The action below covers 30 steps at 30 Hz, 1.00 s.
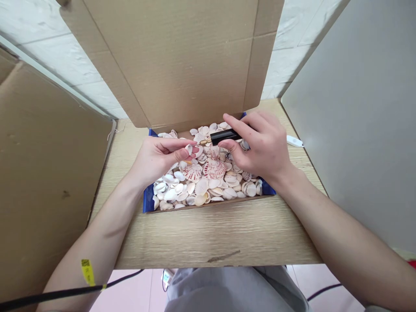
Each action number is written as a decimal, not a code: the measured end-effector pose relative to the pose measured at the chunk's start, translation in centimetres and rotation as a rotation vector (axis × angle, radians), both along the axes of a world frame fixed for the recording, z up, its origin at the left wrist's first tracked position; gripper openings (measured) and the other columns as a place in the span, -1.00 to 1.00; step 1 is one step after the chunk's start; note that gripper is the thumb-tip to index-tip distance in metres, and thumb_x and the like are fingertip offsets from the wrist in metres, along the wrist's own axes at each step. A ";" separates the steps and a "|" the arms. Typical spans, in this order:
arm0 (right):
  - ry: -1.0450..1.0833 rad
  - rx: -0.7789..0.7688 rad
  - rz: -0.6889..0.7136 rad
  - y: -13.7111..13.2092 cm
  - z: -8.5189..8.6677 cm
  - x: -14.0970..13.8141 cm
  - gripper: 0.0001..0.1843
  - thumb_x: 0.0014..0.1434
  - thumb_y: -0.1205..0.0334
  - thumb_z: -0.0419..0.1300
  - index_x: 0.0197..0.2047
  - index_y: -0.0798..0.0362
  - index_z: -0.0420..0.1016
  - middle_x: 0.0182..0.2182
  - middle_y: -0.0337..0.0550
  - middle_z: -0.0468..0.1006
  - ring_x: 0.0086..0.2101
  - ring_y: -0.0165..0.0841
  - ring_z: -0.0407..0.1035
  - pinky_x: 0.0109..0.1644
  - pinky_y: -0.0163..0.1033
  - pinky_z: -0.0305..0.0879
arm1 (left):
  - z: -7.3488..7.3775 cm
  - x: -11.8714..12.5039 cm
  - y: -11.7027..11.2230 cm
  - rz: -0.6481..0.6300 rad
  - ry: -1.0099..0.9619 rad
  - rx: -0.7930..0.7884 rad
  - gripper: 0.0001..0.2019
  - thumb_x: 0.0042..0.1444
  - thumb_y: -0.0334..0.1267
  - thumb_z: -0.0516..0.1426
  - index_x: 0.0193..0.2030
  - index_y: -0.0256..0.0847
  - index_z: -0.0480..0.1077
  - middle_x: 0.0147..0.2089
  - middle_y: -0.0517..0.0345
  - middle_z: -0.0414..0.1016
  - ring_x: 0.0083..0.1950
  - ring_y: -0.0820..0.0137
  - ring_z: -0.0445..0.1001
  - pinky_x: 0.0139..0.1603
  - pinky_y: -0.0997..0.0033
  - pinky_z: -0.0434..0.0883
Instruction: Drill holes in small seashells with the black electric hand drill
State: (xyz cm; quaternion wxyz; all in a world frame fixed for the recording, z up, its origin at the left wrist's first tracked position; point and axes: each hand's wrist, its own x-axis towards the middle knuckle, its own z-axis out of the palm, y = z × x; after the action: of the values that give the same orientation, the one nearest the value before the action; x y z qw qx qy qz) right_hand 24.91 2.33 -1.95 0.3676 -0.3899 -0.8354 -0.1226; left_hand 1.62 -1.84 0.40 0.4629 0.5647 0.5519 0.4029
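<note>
Between the thumb and fingers of my left hand [162, 156] is a small whitish ribbed seashell [189, 149]. My right hand [263, 143] grips a black mini hand drill [225, 136] with a brass-coloured chuck, which points left at the shell. The thin bit is too small to tell whether it touches the shell. Below both hands lies an open cardboard box [214, 206] with blue ends, filled with loose seashells [201, 186]. Two larger shells with red streaks, one of them a scallop shell [214, 168], lie near the middle of the pile.
The box's cardboard lid [185, 56] stands raised at the back. A brown cardboard panel [48, 151] is on the left and a grey panel [357, 108] on the right. A white object [294, 141] lies right of the box. A black cable [65, 292] crosses the lower left.
</note>
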 end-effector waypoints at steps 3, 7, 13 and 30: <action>-0.071 -0.212 -0.041 -0.2 0.0 -0.1 -0.48 0.31 -0.12 -0.05 -0.11 0.09 0.55 -0.38 -0.10 0.53 -0.36 -0.30 0.37 -0.34 -0.22 0.13 | 0.0 0.0 0.0 0.029 0.015 0.015 -0.81 -0.02 -0.21 0.35 -0.22 -0.12 0.63 -0.27 0.11 0.68 -0.30 0.38 0.62 -0.27 0.46 0.56; -0.154 -0.380 0.029 -0.4 0.3 -0.1 -0.49 0.33 -0.10 -0.11 -0.27 0.07 0.52 -0.38 -0.12 0.57 -0.41 -0.34 0.39 -0.40 -0.25 0.02 | -0.2 0.1 0.0 0.063 -0.016 0.043 -0.79 -0.04 -0.17 0.37 -0.23 -0.12 0.63 -0.21 0.10 0.67 -0.26 0.38 0.62 -0.20 0.44 0.57; -0.181 -0.299 0.026 -0.4 0.4 -0.2 -0.45 0.34 -0.14 -0.12 -0.30 0.07 0.50 -0.43 -0.13 0.54 -0.44 -0.36 0.36 -0.43 -0.25 -0.02 | -0.4 0.0 0.1 0.095 -0.023 0.051 -0.79 -0.03 -0.18 0.36 -0.21 -0.11 0.63 -0.17 0.11 0.67 -0.24 0.41 0.61 -0.16 0.46 0.55; 0.038 0.012 0.005 -0.2 0.6 0.1 -0.65 0.28 -0.06 0.07 -0.08 -0.04 0.54 -0.24 -0.04 0.52 -0.18 -0.20 0.34 -0.08 -0.05 0.31 | 0.0 0.2 0.1 0.015 0.007 -0.067 -0.75 -0.05 -0.15 0.36 -0.19 -0.11 0.62 -0.23 0.06 0.67 -0.23 0.29 0.63 -0.18 0.31 0.58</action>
State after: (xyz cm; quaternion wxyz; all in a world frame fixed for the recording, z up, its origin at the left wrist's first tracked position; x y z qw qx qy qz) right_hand 25.06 2.14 -1.38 0.3862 -0.3877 -0.8284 -0.1194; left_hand 1.78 -1.75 0.37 0.4767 0.5460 0.5708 0.3858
